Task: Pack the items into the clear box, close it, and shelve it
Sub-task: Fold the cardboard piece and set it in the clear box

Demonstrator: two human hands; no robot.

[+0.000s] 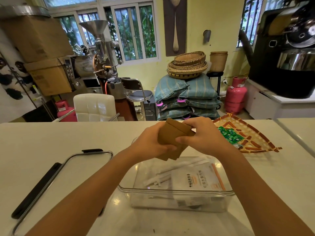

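Note:
Both hands hold a stack of brown paper sleeves (172, 137) above the far edge of the clear box (175, 191). My left hand (151, 142) grips the stack's left side and bottom. My right hand (202, 135) pinches its right side and top corner. The box stands open on the white counter and holds white wrapped straws (170, 172) and a white printed packet (196, 179). Its clear lid (75, 166), with black clips, lies flat to the left of the box.
A woven bamboo tray (252, 140) with several small green sachets (229, 134) lies at the counter's far right. Beyond the counter are a white chair (95, 106), sacks, baskets, pink gas cylinders and coffee roasters.

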